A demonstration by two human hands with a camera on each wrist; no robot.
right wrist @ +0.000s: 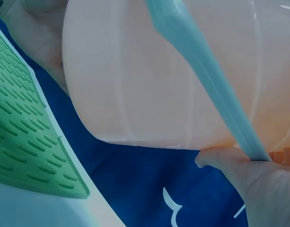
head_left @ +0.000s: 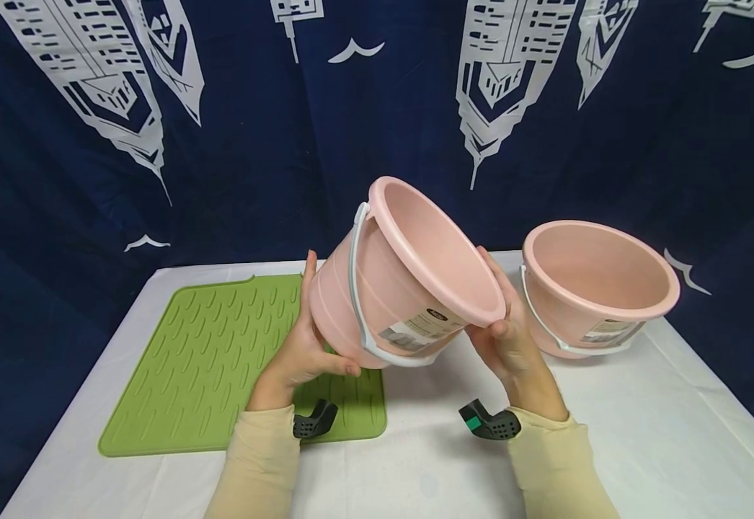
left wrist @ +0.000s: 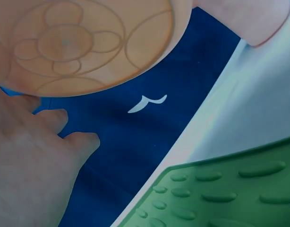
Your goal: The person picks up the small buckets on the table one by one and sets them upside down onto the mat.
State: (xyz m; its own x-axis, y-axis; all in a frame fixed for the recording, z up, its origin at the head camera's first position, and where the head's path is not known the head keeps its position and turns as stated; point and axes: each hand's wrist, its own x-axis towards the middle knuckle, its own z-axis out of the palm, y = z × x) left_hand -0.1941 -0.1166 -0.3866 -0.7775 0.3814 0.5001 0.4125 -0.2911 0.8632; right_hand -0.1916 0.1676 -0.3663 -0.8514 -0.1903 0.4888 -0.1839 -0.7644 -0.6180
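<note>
A pale pink bucket [head_left: 377, 288] is held tilted in the air over the table, its mouth facing up and to the right. My left hand [head_left: 302, 346] grips it at the base, thumb along the near side and fingers at the far side. The round bottom [left wrist: 64, 42] with its moulded pattern shows in the left wrist view. Up at the rim, my right hand [head_left: 507, 331] holds the bucket's right side. Its light grey handle [head_left: 359, 288] hangs down across the near wall, above a paper label [head_left: 422, 328].
A second pink bucket [head_left: 600, 288] stands upright at the back right of the white table [head_left: 429, 461]. On the left lies a green ridged mat [head_left: 202, 360], partly under my left arm. Behind the table hangs a dark blue cloth [head_left: 377, 122] with white prints.
</note>
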